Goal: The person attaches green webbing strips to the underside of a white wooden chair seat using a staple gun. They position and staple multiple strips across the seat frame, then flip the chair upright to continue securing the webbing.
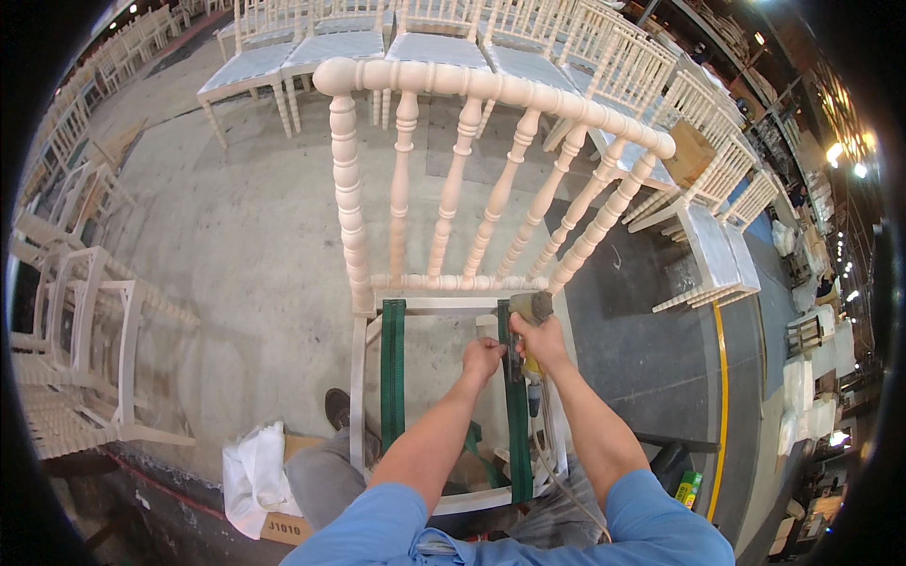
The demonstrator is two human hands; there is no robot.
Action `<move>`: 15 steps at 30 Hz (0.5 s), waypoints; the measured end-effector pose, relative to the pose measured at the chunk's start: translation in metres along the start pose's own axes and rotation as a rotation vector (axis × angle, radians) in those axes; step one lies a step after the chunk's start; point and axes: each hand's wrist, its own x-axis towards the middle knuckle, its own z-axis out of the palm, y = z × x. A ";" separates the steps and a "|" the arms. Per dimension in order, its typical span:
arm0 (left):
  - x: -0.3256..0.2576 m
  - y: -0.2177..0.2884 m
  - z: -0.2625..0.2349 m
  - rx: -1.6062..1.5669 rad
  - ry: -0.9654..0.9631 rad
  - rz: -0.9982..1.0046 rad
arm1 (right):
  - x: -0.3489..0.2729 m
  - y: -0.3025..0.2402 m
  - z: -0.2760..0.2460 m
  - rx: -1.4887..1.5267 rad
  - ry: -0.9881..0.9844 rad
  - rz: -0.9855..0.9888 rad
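your left hand (482, 358): closed in a fist, pinching the right-hand green webbing strap (516, 415) near its top end, over the open seat of the chair frame (357, 377).
your right hand (540, 341): wrapped tight around the staple gun (530, 330), just beside your left hand; the fingers hide most of the grip.
staple gun: yellow body with a grey head, its nose pressed at the back rail of the seat where the strap ends; the exact contact point is hidden by your hands.
hose (557, 472): thin line running down from the gun past your right forearm, lost against your blue sleeve.
second strap (393, 373): green, stretched front to back along the left of the seat, well apart from your hands.
chair frame: unpainted pale wood, turned spindle back standing upright ahead of you; the front rail is partly covered by your arms.
shoe (337, 407): dark, seen just left of the frame, partly cut off by it.
cardboard box (283, 524): lower left, half covered by white cloth (253, 472).
finished chairs (330, 42): rows along the far floor, bent by the lens, details hard to read.
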 end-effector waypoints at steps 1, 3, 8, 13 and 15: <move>-0.002 0.001 0.001 -0.009 -0.016 -0.006 | 0.002 0.002 -0.003 -0.025 0.009 0.007; -0.004 0.004 0.003 -0.022 -0.002 0.004 | 0.006 0.003 -0.009 -0.071 0.023 0.019; -0.008 0.008 -0.002 -0.084 -0.028 0.020 | 0.007 0.001 -0.012 -0.075 0.004 -0.017; -0.035 0.024 0.003 -0.280 -0.221 -0.295 | -0.010 -0.013 -0.024 -0.063 0.031 0.011; -0.056 0.020 -0.002 -0.444 -0.351 -0.296 | -0.030 -0.022 -0.030 -0.019 0.052 0.031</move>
